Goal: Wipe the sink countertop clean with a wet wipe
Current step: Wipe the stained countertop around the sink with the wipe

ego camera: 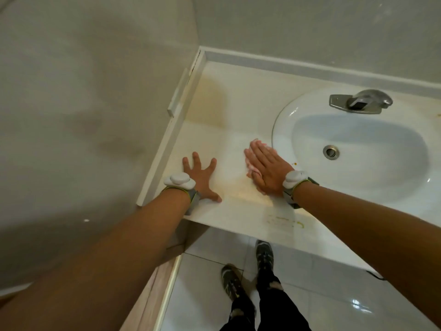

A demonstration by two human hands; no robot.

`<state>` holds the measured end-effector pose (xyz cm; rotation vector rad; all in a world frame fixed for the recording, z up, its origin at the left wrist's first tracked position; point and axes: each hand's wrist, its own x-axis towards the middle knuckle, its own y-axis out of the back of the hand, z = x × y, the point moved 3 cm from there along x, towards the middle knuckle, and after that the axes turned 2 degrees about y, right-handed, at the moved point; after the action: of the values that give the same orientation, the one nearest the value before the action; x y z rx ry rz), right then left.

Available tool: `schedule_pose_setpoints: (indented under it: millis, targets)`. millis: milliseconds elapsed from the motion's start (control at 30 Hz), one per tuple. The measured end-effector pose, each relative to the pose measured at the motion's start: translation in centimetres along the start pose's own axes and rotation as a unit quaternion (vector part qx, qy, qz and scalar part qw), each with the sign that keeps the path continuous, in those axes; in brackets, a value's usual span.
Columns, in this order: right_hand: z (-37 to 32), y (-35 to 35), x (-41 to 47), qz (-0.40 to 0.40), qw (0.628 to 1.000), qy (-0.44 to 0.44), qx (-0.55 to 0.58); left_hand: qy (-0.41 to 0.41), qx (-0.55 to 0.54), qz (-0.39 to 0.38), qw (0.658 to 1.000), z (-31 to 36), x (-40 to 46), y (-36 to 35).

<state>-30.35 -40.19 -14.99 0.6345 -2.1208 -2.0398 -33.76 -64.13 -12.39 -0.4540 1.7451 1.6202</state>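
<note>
The white countertop (229,96) runs from the left wall to the oval sink basin (358,149). My right hand (267,167) lies flat on the counter just left of the basin rim, pressing a pale pink wet wipe (250,167) whose edges show beyond the fingers. My left hand (202,174) rests flat on the counter near the front left corner, fingers spread, holding nothing. A yellowish stain (207,101) marks the back left of the counter. Yellow smears (284,219) sit by the front edge under my right forearm.
A metal faucet (360,101) stands behind the basin, with the drain (331,152) in its middle. A raised white backsplash (310,68) borders the back and a strip (177,96) the left wall. Below are a tiled floor (322,295) and my shoes (263,254).
</note>
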Motion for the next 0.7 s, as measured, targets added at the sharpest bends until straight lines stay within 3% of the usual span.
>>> schedule_pose_setpoints:
  millis: [167,400,500,633,700]
  targets:
    - [-0.4,-0.5,-1.9,0.019,0.997,-0.072,0.019,-0.012,0.009,0.014,1.000,0.2,-0.4,0.4]
    - [-4.5,-3.3,-8.7,0.042,0.993,-0.104,0.047,0.009,0.010,0.015,1.000,0.6,-0.5,0.5]
    - [-6.4,-3.5,-7.6,0.039,0.986,-0.135,0.085,0.001,-0.016,0.029,0.999,1.7,-0.3,0.9]
    - [-9.6,-3.1,-3.9,0.049,0.988,-0.119,0.085,-0.024,-0.076,0.113,0.990,5.2,0.1,1.1]
    - [-10.0,-3.4,-4.0,0.051,0.989,-0.109,0.084,-0.026,-0.075,0.108,0.991,6.8,0.5,0.8]
